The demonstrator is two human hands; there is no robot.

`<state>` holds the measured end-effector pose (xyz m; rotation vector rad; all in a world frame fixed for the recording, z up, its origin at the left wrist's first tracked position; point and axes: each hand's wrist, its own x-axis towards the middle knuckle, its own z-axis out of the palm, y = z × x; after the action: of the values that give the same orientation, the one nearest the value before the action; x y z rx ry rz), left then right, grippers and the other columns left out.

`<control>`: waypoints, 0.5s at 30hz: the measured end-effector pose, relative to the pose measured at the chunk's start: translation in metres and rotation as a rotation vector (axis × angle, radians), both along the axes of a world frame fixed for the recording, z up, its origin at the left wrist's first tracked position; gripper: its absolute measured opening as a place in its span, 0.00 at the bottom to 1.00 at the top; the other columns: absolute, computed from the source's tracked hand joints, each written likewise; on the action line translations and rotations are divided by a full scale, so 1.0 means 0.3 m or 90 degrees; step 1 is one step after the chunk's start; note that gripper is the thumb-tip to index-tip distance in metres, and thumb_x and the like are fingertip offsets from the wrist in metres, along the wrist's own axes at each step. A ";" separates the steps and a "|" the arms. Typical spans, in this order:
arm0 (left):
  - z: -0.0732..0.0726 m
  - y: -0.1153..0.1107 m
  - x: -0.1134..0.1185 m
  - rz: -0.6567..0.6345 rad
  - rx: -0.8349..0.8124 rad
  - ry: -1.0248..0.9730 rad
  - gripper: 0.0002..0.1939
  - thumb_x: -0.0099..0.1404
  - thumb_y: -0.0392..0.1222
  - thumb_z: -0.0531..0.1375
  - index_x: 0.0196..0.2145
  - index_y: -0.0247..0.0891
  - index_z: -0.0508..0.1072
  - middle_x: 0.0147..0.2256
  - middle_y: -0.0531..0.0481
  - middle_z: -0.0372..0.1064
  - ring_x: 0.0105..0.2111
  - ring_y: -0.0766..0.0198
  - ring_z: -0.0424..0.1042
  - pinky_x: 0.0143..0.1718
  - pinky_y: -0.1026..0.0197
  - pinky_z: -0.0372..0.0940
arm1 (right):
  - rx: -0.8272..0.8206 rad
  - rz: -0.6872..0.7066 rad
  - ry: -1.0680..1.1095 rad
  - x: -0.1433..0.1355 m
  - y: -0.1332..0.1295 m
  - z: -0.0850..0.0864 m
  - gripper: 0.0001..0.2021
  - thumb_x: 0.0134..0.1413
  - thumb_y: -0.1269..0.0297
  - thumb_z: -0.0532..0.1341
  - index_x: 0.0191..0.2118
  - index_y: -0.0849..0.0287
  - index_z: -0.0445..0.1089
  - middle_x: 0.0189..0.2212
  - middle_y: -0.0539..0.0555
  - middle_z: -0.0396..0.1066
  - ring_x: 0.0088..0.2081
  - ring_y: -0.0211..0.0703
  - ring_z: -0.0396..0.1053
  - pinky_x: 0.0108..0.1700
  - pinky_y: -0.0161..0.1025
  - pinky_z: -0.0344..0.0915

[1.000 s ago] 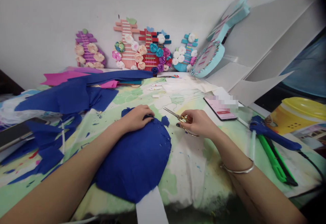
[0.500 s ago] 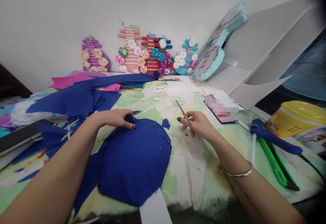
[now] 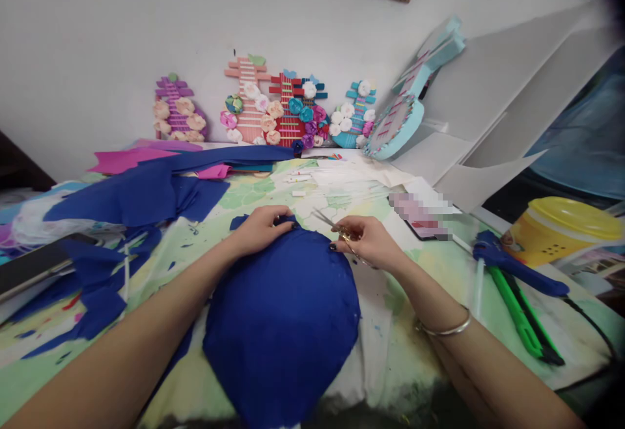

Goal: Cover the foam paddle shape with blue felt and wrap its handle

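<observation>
A rounded panel covered in dark blue fabric (image 3: 283, 325) lies in front of me at the table's near edge. My left hand (image 3: 267, 228) grips its far rim, thumb on top and the other fingers partly hidden behind the edge. In my right hand (image 3: 370, 241) is a pair of small scissors (image 3: 326, 219), gold at the handles, whose blades point left towards the panel's far edge. The fingertips of that hand are close to the panel's upper right rim. Blue fabric scraps (image 3: 100, 286) are scattered on the left.
Flower-trimmed model lutes (image 3: 290, 113) lean on the wall, with a larger light-blue one (image 3: 398, 123) right of them. On the right are a phone (image 3: 422, 221), a blue glue gun (image 3: 522, 269), a green cutter (image 3: 517, 318) and a yellow-lidded bucket (image 3: 561, 234). Folded blue fabric (image 3: 146, 188) lies back left.
The panel has turned and shifted right and nearer; its white strip is now almost out of view. My left hand moved right along the rim, and the scissors came left towards it.
</observation>
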<state>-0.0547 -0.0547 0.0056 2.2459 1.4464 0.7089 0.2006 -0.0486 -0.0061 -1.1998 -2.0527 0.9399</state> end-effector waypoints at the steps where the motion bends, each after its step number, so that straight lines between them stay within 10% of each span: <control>1: -0.001 -0.007 0.018 -0.008 -0.004 -0.015 0.12 0.62 0.47 0.53 0.34 0.36 0.72 0.33 0.49 0.72 0.34 0.61 0.69 0.36 0.60 0.63 | 0.005 0.023 -0.021 0.017 0.003 0.012 0.20 0.39 0.55 0.69 0.39 0.61 0.74 0.27 0.50 0.70 0.27 0.38 0.65 0.30 0.35 0.60; 15: -0.008 -0.051 0.082 -0.019 0.002 -0.020 0.09 0.61 0.44 0.55 0.34 0.37 0.72 0.32 0.50 0.72 0.32 0.63 0.68 0.34 0.61 0.61 | -0.113 0.104 -0.076 0.107 -0.010 0.079 0.16 0.42 0.63 0.66 0.40 0.61 0.75 0.21 0.50 0.72 0.19 0.33 0.61 0.21 0.32 0.55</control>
<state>-0.0302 -0.0699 0.0032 2.2448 1.3945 0.7343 0.2326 -0.0515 0.0177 -1.2179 -2.2266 1.1733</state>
